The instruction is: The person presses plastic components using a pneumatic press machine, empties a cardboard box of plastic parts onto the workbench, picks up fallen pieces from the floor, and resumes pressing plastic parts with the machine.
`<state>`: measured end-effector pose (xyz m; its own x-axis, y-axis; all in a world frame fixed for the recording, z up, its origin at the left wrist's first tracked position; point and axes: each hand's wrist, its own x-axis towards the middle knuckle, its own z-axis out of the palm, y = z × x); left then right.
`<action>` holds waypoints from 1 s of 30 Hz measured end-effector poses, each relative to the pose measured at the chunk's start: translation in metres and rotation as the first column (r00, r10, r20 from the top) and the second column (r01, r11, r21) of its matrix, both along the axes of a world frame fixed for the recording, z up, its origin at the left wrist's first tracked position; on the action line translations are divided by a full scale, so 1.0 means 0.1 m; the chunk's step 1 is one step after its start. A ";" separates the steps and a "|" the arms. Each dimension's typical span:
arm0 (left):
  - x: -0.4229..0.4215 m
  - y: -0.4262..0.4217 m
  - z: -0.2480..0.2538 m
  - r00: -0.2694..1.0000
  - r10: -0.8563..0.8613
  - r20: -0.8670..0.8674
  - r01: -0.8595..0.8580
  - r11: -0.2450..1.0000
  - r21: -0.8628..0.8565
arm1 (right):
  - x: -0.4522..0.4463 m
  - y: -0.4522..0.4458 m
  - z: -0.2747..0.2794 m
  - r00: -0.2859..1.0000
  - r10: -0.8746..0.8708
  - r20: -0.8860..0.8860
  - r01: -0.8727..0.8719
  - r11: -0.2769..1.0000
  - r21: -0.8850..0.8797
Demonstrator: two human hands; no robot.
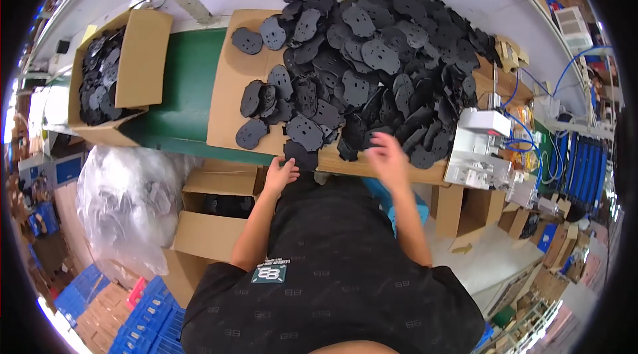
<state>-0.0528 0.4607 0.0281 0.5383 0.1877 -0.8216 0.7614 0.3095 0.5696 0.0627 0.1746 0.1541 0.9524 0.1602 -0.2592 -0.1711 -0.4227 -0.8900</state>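
My left hand (pixel 282 175) is at the front edge of the bench, with its thumb and fingers closed on the lower left edge of a flat black plate (pixel 301 155) with rounded ends. To the right, my right hand (pixel 389 156) is slightly blurred, its fingers apart and nothing visible in them. It hovers by the front of a large heap of similar black plates (pixel 381 55), many with small holes. A few loose plates (pixel 252 134) lie on the cardboard sheet (pixel 224 98) left of the heap.
An open carton (pixel 145 58) full of black parts stands on the green surface (pixel 191 82) at left. A metal fixture (pixel 480 148) with blue tubes is at right. Below the bench are cartons (pixel 212 234), a clear plastic bag (pixel 126 201) and a blue container (pixel 412 211).
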 end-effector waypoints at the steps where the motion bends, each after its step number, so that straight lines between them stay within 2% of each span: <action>1: 0.04 0.08 -0.02 0.999 -0.026 -0.045 0.022 0.997 -0.077 | -0.13 0.23 -0.13 0.994 0.093 -0.054 -0.096 0.994 -0.059; 3: 0.19 0.20 0.07 0.991 -0.097 -0.091 0.079 0.979 -0.188 | -0.30 0.54 -0.53 0.959 0.209 -0.188 -0.213 0.977 0.000; 4: 0.27 0.24 0.09 0.990 -0.112 -0.090 0.093 0.976 -0.195 | -0.30 0.66 -0.56 0.935 0.264 -0.236 -0.274 0.962 -0.009; 6: 0.43 0.32 0.11 0.964 -0.250 -0.093 0.225 0.950 -0.218 | -0.24 0.72 -0.57 0.841 0.419 -0.342 -0.470 0.880 -0.076; 7: 0.51 0.33 0.16 0.964 -0.253 -0.087 0.230 0.949 -0.217 | -0.24 0.74 -0.65 0.843 0.413 -0.344 -0.464 0.882 -0.079; 10: 0.72 0.35 0.24 0.962 -0.260 -0.085 0.235 0.945 -0.228 | -0.24 0.80 -0.86 0.839 0.371 -0.398 -0.398 0.917 0.016; 12: 0.84 0.41 0.22 0.966 -0.250 -0.071 0.225 0.942 -0.249 | -0.16 0.89 -0.86 0.826 0.235 -0.512 -0.233 0.970 0.068; 16: 1.03 0.50 0.15 0.973 -0.231 -0.008 0.220 0.939 -0.265 | -0.08 1.00 -0.95 0.851 0.159 -0.500 -0.096 0.984 0.149; 18: 1.13 0.56 0.10 0.976 -0.220 -0.007 0.209 0.939 -0.274 | -0.01 1.06 -0.98 0.857 0.143 -0.494 -0.021 0.970 0.244; 19: 1.19 0.58 0.13 0.978 -0.210 0.005 0.203 0.938 -0.281 | 0.05 1.13 -0.79 0.851 0.099 -0.516 0.040 0.967 0.251; 22: 1.20 0.60 0.20 0.982 -0.190 0.003 0.183 0.941 -0.284 | 0.07 1.14 -0.80 0.832 0.087 -0.548 0.040 0.976 0.214; 24: 1.06 0.62 0.12 0.936 -0.310 0.168 0.326 0.942 -0.078 | 0.03 1.10 -0.86 0.839 0.102 -0.535 0.027 0.973 0.227; 25: 1.01 0.67 0.18 0.940 -0.301 0.160 0.316 0.945 -0.082 | 0.02 1.09 -0.88 0.849 0.113 -0.516 0.020 0.969 0.246; 26: 0.96 0.74 0.31 0.868 -0.448 0.215 0.399 0.886 0.238 | 0.01 1.08 -0.90 0.843 0.122 -0.524 0.013 0.969 0.246; 27: 0.90 0.81 0.38 0.774 -0.598 0.210 0.420 0.732 0.537 | 0.00 1.07 -0.91 0.834 0.109 -0.541 0.034 0.968 0.248; 28: 0.79 0.92 0.30 0.732 -0.634 0.250 0.316 0.641 0.699 | 0.00 1.05 -0.93 0.826 0.094 -0.556 0.057 0.967 0.249; 29: 0.75 1.02 0.29 0.733 -0.627 0.264 0.204 0.572 0.794 | -0.01 1.04 -0.96 0.883 0.103 -0.457 -0.024 0.984 0.176; 30: 0.72 1.08 0.27 0.732 -0.622 0.279 0.086 0.490 0.868 | -0.04 1.00 -0.97 0.882 0.104 -0.461 -0.025 0.984 0.174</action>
<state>0.0187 0.5688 0.0553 0.9655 0.2590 -0.0253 0.1985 -0.6702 0.7151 0.0587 0.2747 0.0570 0.7133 0.2938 -0.6363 -0.5597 -0.3075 -0.7695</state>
